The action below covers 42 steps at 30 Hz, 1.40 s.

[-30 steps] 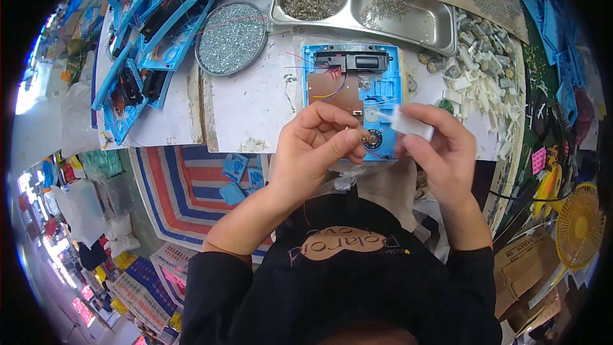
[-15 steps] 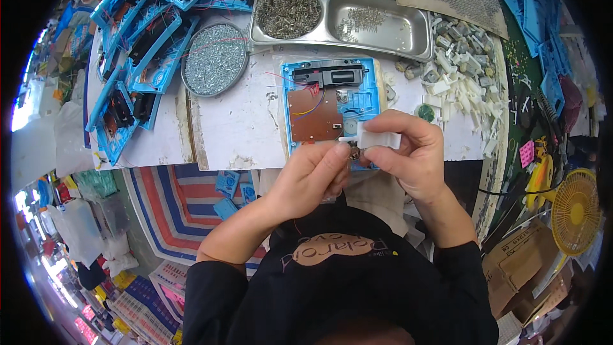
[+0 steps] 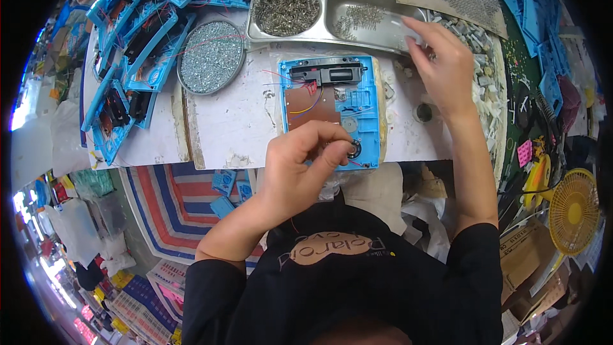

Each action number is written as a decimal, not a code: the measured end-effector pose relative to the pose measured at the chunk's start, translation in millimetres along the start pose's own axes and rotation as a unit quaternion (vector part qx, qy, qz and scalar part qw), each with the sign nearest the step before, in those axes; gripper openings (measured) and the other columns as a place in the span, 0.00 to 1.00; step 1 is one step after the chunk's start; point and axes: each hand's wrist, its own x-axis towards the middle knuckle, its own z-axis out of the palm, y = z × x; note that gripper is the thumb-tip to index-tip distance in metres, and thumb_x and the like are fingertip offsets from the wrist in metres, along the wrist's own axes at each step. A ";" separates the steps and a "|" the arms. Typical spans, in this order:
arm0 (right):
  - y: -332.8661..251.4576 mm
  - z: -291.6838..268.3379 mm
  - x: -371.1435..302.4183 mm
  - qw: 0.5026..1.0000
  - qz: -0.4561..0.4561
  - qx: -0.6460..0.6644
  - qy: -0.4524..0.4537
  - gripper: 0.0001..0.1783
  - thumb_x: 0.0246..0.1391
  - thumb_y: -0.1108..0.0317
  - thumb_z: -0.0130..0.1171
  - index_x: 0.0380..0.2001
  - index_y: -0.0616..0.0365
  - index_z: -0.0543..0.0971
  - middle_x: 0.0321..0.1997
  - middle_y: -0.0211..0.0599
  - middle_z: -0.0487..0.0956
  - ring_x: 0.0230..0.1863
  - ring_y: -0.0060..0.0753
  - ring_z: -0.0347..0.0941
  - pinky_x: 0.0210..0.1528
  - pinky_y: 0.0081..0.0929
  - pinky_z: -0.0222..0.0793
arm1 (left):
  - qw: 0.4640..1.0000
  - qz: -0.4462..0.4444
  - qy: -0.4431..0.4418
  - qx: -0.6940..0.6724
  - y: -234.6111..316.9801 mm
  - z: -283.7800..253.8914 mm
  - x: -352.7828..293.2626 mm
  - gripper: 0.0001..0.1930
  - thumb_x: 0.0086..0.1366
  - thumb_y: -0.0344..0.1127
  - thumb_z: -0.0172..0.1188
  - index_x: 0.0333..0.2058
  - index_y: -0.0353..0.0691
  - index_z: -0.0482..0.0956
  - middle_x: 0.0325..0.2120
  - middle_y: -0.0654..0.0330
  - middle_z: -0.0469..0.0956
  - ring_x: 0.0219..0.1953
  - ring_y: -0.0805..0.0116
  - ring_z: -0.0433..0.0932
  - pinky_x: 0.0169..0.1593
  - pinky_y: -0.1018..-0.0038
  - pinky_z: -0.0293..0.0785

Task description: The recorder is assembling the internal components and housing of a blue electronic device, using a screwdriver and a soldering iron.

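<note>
Low over the front of the blue plastic housing (image 3: 373, 121), my left hand (image 3: 297, 165) is closed in a pinch. Whatever its fingertips hold is too small and covered to make out. A dark round part (image 3: 356, 149) shows right beside those fingertips. In the housing lie a brown circuit board (image 3: 305, 102), partly covered by my left hand, and a black long module (image 3: 335, 73) with thin wires. My right hand (image 3: 447, 67) is raised at the right end of the metal tray (image 3: 332, 37), thumb and forefinger apart, with no held thing visible.
Small springs (image 3: 287, 11) fill tray compartments. A round dish of screws (image 3: 212, 57) stands left of the housing, near stacked blue housings (image 3: 150, 45). White plastic pieces (image 3: 493, 105) are heaped at the right, partly behind my right hand. A yellow fan (image 3: 575, 211) stands far right.
My right hand has left the housing and moved up and right to the tray's end; the white plastic piece it held no longer shows there. My left hand stays pinched near the housing's front.
</note>
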 end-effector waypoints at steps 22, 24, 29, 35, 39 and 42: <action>-79.2 -48.9 -89.6 0.906 -0.042 0.363 -0.215 0.25 0.44 0.76 0.74 0.49 0.56 0.83 0.33 0.38 0.85 0.29 0.39 0.81 0.30 0.30 0.75 | 0.955 -0.247 -0.103 -0.124 -0.4 8.1 -23.4 0.13 0.78 0.37 0.51 0.45 0.33 0.78 0.22 0.64 0.79 0.18 0.83 0.72 0.22 0.84 0.67; -77.2 -49.4 -90.1 0.901 -0.040 0.350 -0.253 0.26 0.46 0.75 0.72 0.52 0.57 0.81 0.35 0.39 0.84 0.31 0.39 0.82 0.32 0.30 0.75 | 0.943 -0.281 -0.127 -0.124 3.8 5.1 -17.5 0.14 0.78 0.39 0.51 0.43 0.33 0.79 0.21 0.64 0.78 0.18 0.83 0.72 0.22 0.84 0.66; -58.2 -53.8 -114.5 0.841 0.125 0.424 -0.312 0.23 0.61 0.69 0.61 0.59 0.60 0.72 0.46 0.48 0.83 0.44 0.37 0.84 0.40 0.28 0.76 | 0.950 -0.243 -0.197 0.019 36.7 -9.6 23.5 0.15 0.75 0.46 0.57 0.40 0.39 0.82 0.17 0.63 0.77 0.17 0.76 0.75 0.23 0.79 0.69; -55.9 -56.7 -129.6 0.635 0.313 0.681 -0.187 0.23 0.68 0.54 0.55 0.54 0.58 0.64 0.54 0.66 0.79 0.45 0.50 0.84 0.40 0.26 0.75 | 0.850 0.110 -0.105 0.505 -6.4 11.5 66.1 0.07 0.60 0.36 0.68 0.34 0.42 0.81 0.23 0.53 0.80 0.27 0.51 0.80 0.30 0.60 0.75; -43.6 -62.3 -135.2 0.643 0.303 0.685 -0.160 0.22 0.68 0.55 0.55 0.54 0.60 0.65 0.55 0.69 0.78 0.45 0.48 0.85 0.40 0.25 0.74 | 0.833 0.100 -0.107 0.534 -11.3 14.6 65.2 0.08 0.58 0.35 0.68 0.33 0.41 0.80 0.23 0.53 0.80 0.28 0.50 0.81 0.32 0.58 0.76; -36.1 -60.1 -135.3 0.654 0.292 0.681 -0.150 0.21 0.66 0.58 0.58 0.54 0.63 0.70 0.52 0.60 0.80 0.47 0.46 0.83 0.42 0.24 0.74 | 0.834 0.134 -0.101 0.526 -16.4 15.2 64.4 0.08 0.58 0.35 0.68 0.33 0.40 0.80 0.24 0.53 0.80 0.29 0.49 0.81 0.33 0.57 0.76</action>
